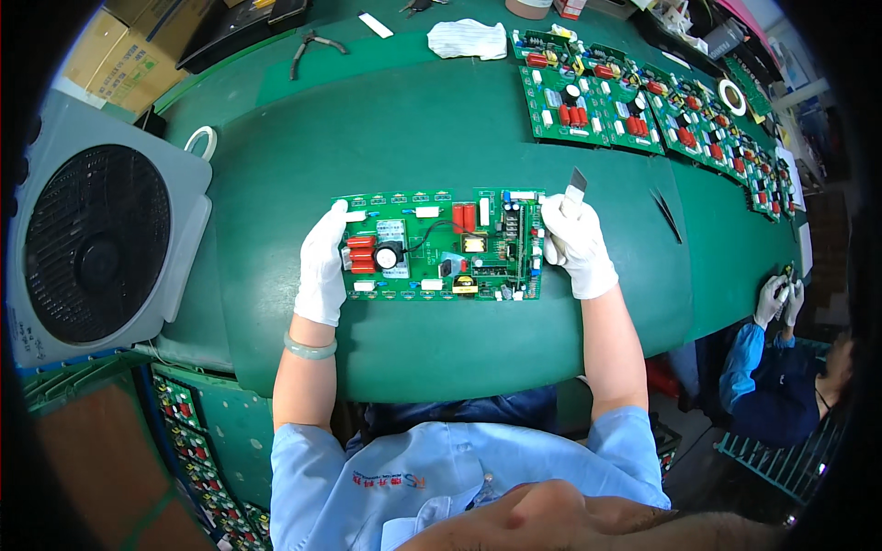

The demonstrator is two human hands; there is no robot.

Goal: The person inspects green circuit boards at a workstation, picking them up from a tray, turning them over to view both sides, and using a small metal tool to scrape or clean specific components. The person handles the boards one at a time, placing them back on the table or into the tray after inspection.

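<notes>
A green circuit board (432, 253) lies before me on the green mat, carrying red capacitors (362, 254), a round black-and-white part (388, 255), a black cable and yellow-topped transformers. My left hand (322, 266), in a white glove with a bangle at the wrist, grips the board's left edge, thumb and fingers closed on it. At the right edge, my gloved right hand (579, 241) is closed round a small flat tool (576, 182) with a grey blade-like tip pointing up and away. Its fingers also touch the board's edge; how firmly they hold it is hidden.
A large grey fan (101, 243) stands at left. Rows of similar boards (597, 110) reach along the far right. Pliers (314, 50), a folded white cloth (467, 39) and tweezers (666, 216) lie on the table. A co-worker's gloved hands (776, 298) are at far right.
</notes>
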